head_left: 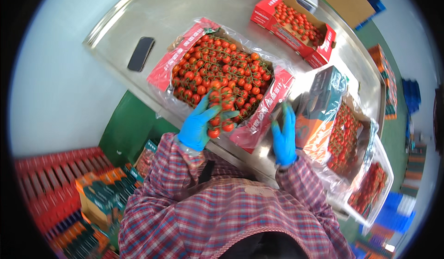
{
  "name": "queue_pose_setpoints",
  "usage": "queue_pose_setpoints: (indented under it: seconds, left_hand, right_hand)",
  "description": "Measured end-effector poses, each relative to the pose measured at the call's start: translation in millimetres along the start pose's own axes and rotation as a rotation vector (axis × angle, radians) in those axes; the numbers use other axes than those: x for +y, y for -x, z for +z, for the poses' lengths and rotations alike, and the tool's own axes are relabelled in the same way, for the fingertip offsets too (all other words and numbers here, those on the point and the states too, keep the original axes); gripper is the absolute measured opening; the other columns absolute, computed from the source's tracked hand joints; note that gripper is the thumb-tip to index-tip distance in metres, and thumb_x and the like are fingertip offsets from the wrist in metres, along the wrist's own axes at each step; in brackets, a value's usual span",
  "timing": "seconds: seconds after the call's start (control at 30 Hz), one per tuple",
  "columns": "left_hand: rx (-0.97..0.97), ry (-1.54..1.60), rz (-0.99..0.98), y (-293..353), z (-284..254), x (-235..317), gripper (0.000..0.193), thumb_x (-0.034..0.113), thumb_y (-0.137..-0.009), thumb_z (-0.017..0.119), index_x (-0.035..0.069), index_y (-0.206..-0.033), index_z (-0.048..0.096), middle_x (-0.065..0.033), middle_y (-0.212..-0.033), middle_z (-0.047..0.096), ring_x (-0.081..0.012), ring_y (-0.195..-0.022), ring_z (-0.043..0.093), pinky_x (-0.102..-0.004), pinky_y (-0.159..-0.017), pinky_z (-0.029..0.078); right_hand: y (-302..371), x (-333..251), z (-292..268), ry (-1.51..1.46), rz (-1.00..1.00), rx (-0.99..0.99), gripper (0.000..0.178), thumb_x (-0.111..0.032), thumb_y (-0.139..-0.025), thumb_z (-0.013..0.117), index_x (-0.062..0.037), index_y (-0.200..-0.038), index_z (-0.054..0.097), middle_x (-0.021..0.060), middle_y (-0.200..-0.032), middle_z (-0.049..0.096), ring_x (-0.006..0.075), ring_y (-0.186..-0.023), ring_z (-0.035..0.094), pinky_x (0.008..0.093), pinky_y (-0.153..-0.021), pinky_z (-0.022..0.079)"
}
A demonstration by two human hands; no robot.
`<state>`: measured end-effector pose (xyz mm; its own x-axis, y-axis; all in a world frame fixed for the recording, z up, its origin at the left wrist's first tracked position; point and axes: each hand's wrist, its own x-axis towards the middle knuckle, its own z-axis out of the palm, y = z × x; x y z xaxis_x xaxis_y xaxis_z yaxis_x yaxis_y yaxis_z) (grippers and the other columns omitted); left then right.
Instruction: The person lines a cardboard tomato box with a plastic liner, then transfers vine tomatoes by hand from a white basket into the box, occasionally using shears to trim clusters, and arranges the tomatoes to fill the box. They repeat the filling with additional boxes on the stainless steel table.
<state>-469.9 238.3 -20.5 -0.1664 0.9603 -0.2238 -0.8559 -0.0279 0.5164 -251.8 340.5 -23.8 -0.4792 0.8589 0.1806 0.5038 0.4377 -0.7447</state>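
Note:
My left hand [195, 128], in a blue glove, is closed round a bunch of cherry tomatoes [216, 121] with green stems. It holds the bunch over the near edge of a red carton [175, 59] lined with clear plastic. Vine cherry tomatoes [217, 67] fill this carton. My right hand [284, 141], also blue-gloved, is beside the carton's right flap with fingers stretched out and nothing visible in them. Just right of that hand is a green and orange carton [316, 115], wrapped in clear plastic, with more tomatoes [343, 132] in it.
A steel table [185, 5] carries the cartons and a dark phone-like slab [141, 54]. A smaller red box [296, 44] of tomatoes stands at the back right. At the right edge is a white crate [387, 159]. Stacked red boxes [60, 176] and orange-green cartons [99, 194] stand lower left.

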Motion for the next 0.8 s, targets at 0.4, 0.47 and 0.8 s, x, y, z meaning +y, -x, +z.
queue_pose_setpoints:
  seconds: [0.4,0.47,0.8]
  left_hand:
    - [-0.115,-0.311,-0.194,-151.2,-53.8,30.9,0.063,0.004,-0.088,0.050,0.006,-0.142,0.017,-0.0121,-0.122,0.049,-0.0252,-0.095,0.061,-0.0323,-0.080,0.049]
    - [-0.081,-0.337,-0.234,-166.1,-49.4,21.0,0.064,0.004,-0.088,0.050,0.006,-0.142,0.016,-0.0123,-0.120,0.050,-0.0238,-0.093,0.062,-0.0315,-0.079,0.049]
    - [-0.414,-1.553,0.020,-206.9,-28.8,-23.8,0.070,0.017,-0.077,0.066,0.001,-0.135,0.031,-0.0215,-0.124,0.043,-0.0345,-0.107,0.049,-0.0386,-0.092,0.042]
  right_hand:
    - [-163.8,23.8,110.1,0.997,0.802,0.044,0.065,-0.016,-0.074,0.061,-0.0056,-0.131,0.033,0.0212,-0.122,0.043,0.0364,-0.090,0.059,0.0451,-0.072,0.051]
    - [-169.8,27.4,100.3,0.954,0.825,-0.022,0.065,-0.017,-0.074,0.061,-0.0070,-0.132,0.034,0.0218,-0.122,0.044,0.0378,-0.090,0.060,0.0454,-0.074,0.050]
    - [-155.0,52.4,47.5,0.518,0.628,0.024,0.065,-0.016,-0.068,0.057,-0.0204,-0.131,0.045,0.0170,-0.115,0.056,0.0342,-0.103,0.055,0.0398,-0.088,0.045]
